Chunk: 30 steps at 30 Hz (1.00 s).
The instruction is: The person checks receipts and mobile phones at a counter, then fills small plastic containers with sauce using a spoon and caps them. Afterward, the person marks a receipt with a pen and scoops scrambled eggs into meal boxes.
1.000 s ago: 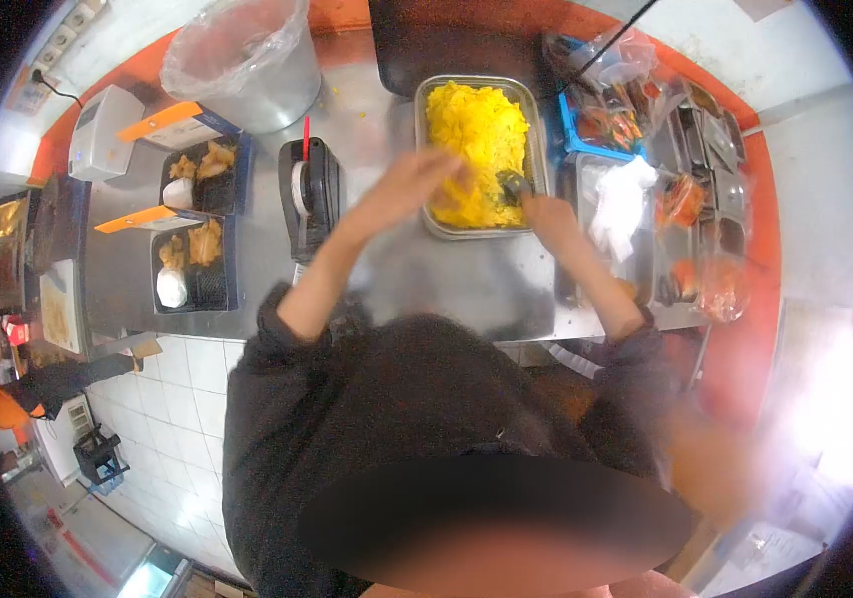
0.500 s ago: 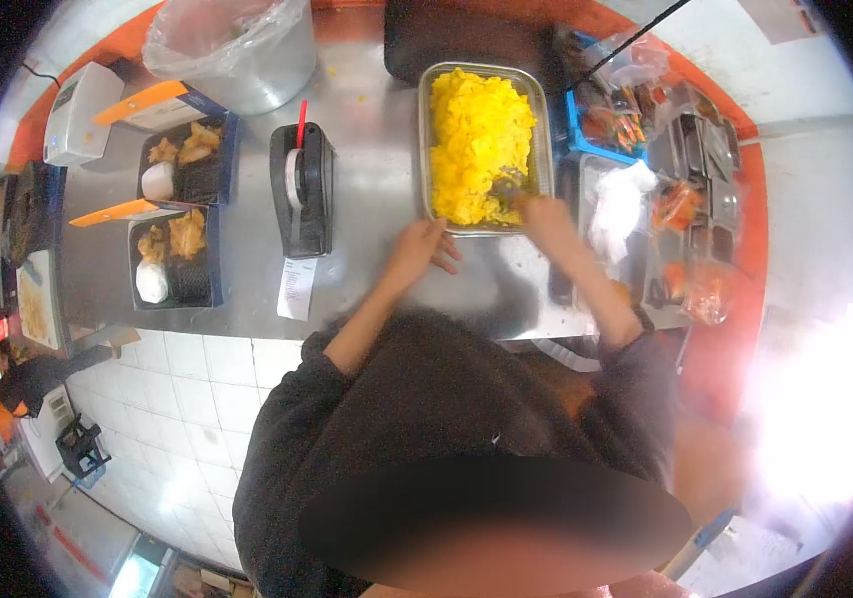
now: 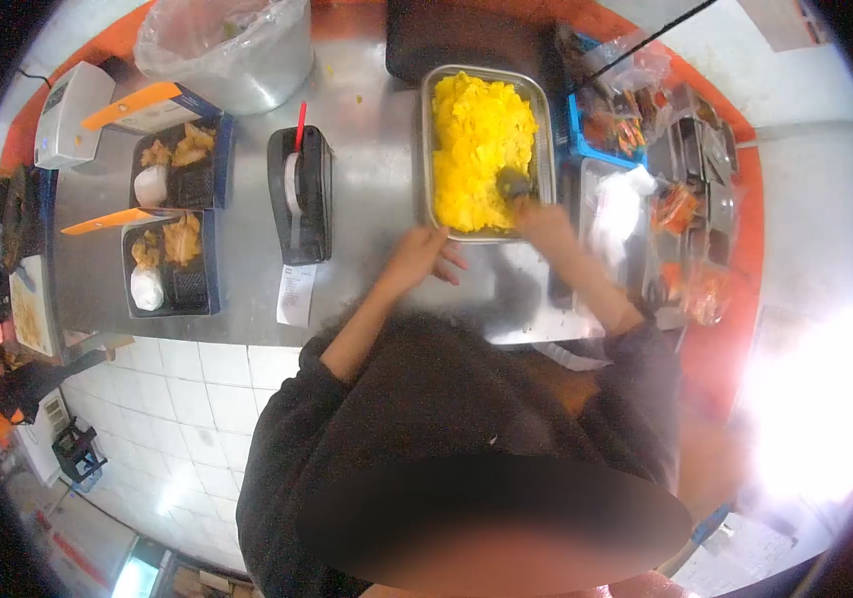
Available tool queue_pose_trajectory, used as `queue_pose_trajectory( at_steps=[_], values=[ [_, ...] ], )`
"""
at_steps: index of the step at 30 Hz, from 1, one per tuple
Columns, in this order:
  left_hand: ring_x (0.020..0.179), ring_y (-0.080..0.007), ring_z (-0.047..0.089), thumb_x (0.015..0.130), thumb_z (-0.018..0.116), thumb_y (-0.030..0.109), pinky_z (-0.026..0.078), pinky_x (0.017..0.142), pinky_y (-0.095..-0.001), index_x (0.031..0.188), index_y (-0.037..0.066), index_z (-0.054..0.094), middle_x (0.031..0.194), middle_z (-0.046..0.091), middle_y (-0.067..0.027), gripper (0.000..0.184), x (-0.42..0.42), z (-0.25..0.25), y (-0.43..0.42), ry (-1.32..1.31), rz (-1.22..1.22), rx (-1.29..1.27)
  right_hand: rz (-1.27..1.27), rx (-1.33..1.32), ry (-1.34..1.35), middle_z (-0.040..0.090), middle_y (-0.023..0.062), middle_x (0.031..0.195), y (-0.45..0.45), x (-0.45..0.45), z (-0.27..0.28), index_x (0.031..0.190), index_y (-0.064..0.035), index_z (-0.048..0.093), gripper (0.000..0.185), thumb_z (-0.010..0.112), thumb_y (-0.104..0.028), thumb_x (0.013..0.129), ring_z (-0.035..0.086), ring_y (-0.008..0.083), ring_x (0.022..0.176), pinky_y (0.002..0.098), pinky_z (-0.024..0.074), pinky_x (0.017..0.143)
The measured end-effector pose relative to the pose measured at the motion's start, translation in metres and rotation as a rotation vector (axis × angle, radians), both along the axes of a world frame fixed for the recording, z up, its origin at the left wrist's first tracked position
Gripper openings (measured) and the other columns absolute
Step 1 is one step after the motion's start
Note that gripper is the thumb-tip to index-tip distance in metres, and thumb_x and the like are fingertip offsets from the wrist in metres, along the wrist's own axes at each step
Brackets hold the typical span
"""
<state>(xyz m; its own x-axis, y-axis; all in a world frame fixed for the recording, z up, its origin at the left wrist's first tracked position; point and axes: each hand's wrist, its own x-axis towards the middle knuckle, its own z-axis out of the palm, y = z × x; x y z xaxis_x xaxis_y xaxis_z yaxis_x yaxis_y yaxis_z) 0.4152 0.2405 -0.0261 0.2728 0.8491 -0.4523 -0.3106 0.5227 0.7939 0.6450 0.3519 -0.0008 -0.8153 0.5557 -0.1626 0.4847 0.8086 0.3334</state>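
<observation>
A metal tray [image 3: 429, 149] heaped with yellow food that looks like scrambled egg [image 3: 481, 140] lies on the steel counter. My right hand [image 3: 543, 225] is closed around a spoon [image 3: 513, 183] at the tray's near right part. The spoon's dark rounded head rests against the egg, and its handle is mostly hidden by my fingers. Beside the near left corner of the tray is my left hand [image 3: 420, 261], fingers spread, its upper fingertips at the rim.
Left on the counter stand two open boxes [image 3: 172, 264] with fried pieces and a white round lump, a black tape dispenser [image 3: 301, 194], a paper slip [image 3: 295, 295] and a bag-lined metal pot [image 3: 247, 70]. A blue basket [image 3: 601, 149] and bagged containers [image 3: 695, 209] line the right.
The spoon head shows more fully above the egg now, and my right hand has shifted slightly. My left hand stays by the tray corner. The whole view has moved a little.
</observation>
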Motion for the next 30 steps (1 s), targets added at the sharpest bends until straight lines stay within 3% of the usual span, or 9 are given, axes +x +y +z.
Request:
queue_pose_trajectory(
  at_steps=[2, 5, 6, 9, 11, 14, 24, 27, 30],
  values=[
    [0.058, -0.0278, 0.065, 0.100, 0.033, 0.028, 0.054, 0.053, -0.0316, 0.101, -0.012, 0.050, 0.082, 0.066, -0.0220, 0.044, -0.001, -0.008, 0.003, -0.017, 0.013, 0.006, 0.017, -0.038, 0.011, 0.062, 0.0131, 0.065, -0.023, -0.014, 0.019, 0.090, -0.0023, 0.059, 0.014, 0.053, -0.009, 0.080, 0.066, 0.0245, 0.061, 0.0363, 0.0514, 0.050],
    [0.059, -0.0275, 0.066, 0.100, 0.033, 0.028, 0.055, 0.056, -0.0320, 0.101, -0.011, 0.052, 0.083, 0.067, -0.0212, 0.044, -0.004, 0.000, -0.003, 0.004, -0.004, -0.006, -0.385, -0.458, 0.381, 0.063, 0.0182, 0.071, -0.033, -0.022, 0.022, 0.084, 0.0013, 0.054, 0.011, 0.052, -0.010, 0.086, 0.063, 0.0352, 0.064, 0.0425, 0.0472, 0.054],
    [0.060, -0.0270, 0.066, 0.100, 0.033, 0.029, 0.055, 0.058, -0.0328, 0.100, -0.010, 0.053, 0.084, 0.067, -0.0202, 0.044, -0.005, 0.004, 0.000, 0.040, -0.029, 0.000, -0.381, -0.455, 0.380, 0.063, 0.0182, 0.071, -0.033, -0.023, 0.016, 0.084, 0.0013, 0.054, 0.011, 0.052, -0.010, 0.086, 0.063, 0.0352, 0.064, 0.0425, 0.0472, 0.054],
    [0.059, -0.0274, 0.065, 0.100, 0.033, 0.028, 0.055, 0.057, -0.0325, 0.101, -0.010, 0.053, 0.085, 0.067, -0.0205, 0.044, -0.005, -0.001, 0.002, 0.065, -0.055, -0.010, -0.444, -0.484, 1.015, 0.056, 0.0137, 0.057, -0.035, -0.019, -0.001, 0.099, 0.0023, 0.062, 0.020, 0.055, -0.012, 0.087, 0.056, 0.0258, 0.049, 0.0342, 0.0422, 0.045],
    [0.060, -0.0274, 0.065, 0.100, 0.032, 0.028, 0.055, 0.057, -0.0327, 0.101, -0.010, 0.053, 0.084, 0.067, -0.0205, 0.043, -0.008, 0.001, 0.003, 0.083, -0.087, -0.002, -1.299, -1.491, 1.405, 0.042, 0.0002, 0.051, -0.030, -0.004, -0.005, 0.104, 0.0037, 0.062, 0.026, 0.055, -0.019, 0.092, 0.038, 0.0105, 0.041, 0.0248, 0.0292, 0.040],
    [0.063, -0.0276, 0.066, 0.100, 0.032, 0.029, 0.055, 0.057, -0.0334, 0.101, -0.009, 0.053, 0.084, 0.066, -0.0208, 0.043, -0.007, -0.004, 0.004, 0.075, -0.116, 0.000, -1.320, -1.467, 1.511, 0.030, -0.0078, 0.054, -0.042, 0.000, 0.010, 0.104, 0.0045, 0.061, 0.029, 0.053, -0.022, 0.094, 0.024, 0.0024, 0.044, 0.0200, 0.0203, 0.040],
    [0.059, -0.0257, 0.066, 0.100, 0.029, 0.034, 0.053, 0.052, -0.0297, 0.097, -0.005, 0.052, 0.080, 0.066, -0.0181, 0.045, -0.002, -0.013, -0.003, 0.068, -0.079, 0.021, -1.097, -1.099, 1.699, 0.033, -0.0086, 0.056, -0.060, 0.018, 0.008, 0.096, -0.0030, 0.062, 0.026, 0.054, -0.028, 0.094, 0.027, 0.0015, 0.047, 0.0197, 0.0240, 0.043],
    [0.060, -0.0227, 0.066, 0.099, 0.031, 0.036, 0.052, 0.052, -0.0324, 0.097, -0.002, 0.053, 0.078, 0.067, -0.0147, 0.044, -0.004, -0.004, -0.019, 0.105, -0.038, 0.059, -0.989, -0.697, 1.647, 0.034, -0.0087, 0.057, -0.075, 0.008, 0.023, 0.086, -0.0087, 0.058, 0.020, 0.055, -0.027, 0.094, 0.030, 0.0015, 0.049, 0.0199, 0.0238, 0.044],
    [0.063, -0.0241, 0.065, 0.097, 0.037, 0.032, 0.050, 0.056, -0.0346, 0.096, 0.001, 0.055, 0.080, 0.067, -0.0128, 0.036, -0.040, 0.068, -0.038, 0.363, 0.004, 0.274, -0.921, -1.029, 1.850, 0.035, -0.0087, 0.058, -0.078, -0.020, 0.062, 0.088, -0.0099, 0.059, 0.016, 0.055, -0.024, 0.094, 0.031, 0.0018, 0.049, 0.0196, 0.0235, 0.044]
  ],
)
